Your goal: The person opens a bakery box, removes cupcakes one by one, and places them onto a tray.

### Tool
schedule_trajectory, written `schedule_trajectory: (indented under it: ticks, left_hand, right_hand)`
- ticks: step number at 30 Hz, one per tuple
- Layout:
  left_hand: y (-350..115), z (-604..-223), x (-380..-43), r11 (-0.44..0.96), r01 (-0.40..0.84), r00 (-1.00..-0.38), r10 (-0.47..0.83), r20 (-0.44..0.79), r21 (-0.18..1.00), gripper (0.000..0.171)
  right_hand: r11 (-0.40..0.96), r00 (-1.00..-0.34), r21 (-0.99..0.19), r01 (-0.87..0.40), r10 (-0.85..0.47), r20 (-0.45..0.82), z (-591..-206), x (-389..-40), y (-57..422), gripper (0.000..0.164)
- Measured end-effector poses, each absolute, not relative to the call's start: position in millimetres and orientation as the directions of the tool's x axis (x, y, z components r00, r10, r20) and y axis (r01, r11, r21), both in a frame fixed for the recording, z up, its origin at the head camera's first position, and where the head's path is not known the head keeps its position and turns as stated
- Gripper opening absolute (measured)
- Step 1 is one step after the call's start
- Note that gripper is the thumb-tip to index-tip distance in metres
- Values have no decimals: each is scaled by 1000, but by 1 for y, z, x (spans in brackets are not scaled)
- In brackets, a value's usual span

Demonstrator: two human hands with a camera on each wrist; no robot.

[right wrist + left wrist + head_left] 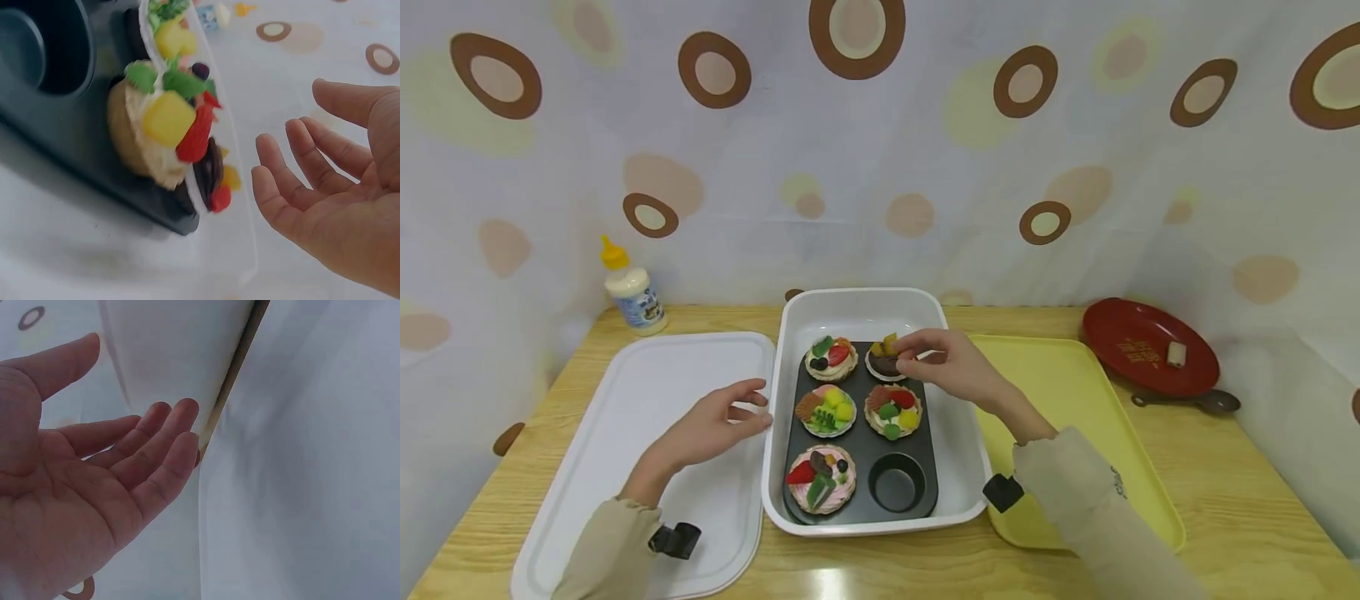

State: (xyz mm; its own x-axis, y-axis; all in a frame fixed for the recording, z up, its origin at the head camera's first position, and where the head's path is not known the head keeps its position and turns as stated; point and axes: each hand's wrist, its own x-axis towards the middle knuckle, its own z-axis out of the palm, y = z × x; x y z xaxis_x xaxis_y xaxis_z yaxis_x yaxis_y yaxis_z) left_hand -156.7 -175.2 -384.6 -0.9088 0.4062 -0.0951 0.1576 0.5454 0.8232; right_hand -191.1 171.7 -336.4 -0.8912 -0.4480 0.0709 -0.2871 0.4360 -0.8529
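Beige sleeves [1097,492] come nearest, each with a black wrist mount [675,540] near its cuff. The right hand [951,362] hangs relaxed beside the chocolate-topped tart [882,365], fingers loosely bent around nothing; the right wrist view shows a gap between fingertips and tart. The left hand [711,425] is empty too, loosely curved over the white tray [655,383].

That tart sits in the far right cup of a dark 6-cup muffin tin [861,427], with 4 fruit-topped tarts [892,412] in other cups and the near right cup [897,483] unfilled. It should be light, its shell probably firm but perhaps brittle at the edge, and the toppings look easy to knock; pinching opposite sides of the rim seems safest. Whether it is real or model food, I cannot tell. The smooth tin may be slippery; its outer edge looks the better grip.

The tin lies in a white bin [955,433] on a pale wood table [1247,483], between the white tray and a yellow tray [1052,383]. Behind hangs a spotted curtain [925,125], with a yellow-capped bottle [640,302] at far left and a red plate [1127,333] at right
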Motion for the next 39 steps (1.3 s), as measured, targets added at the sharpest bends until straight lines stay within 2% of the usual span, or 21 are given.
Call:
schedule_trajectory:
  ticks: [11,26,39]
  left_hand:
    - [-168,-393,-167,420,73,-868,474,-150,905,61]
    - [-170,-395,-171,296,47,-848,517,-118,954,60]
    - [-168,-398,-173,322,54,-858,499,-121,945,58]
  right_hand:
    - [487,-906,-843,-228,-422,2,-352,-200,190,34]
    - [551,-919,-824,-130,-378,-108,-346,-216,188,36]
    - [593,-941,-804,-46,-295,-164,-359,-242,176,47]
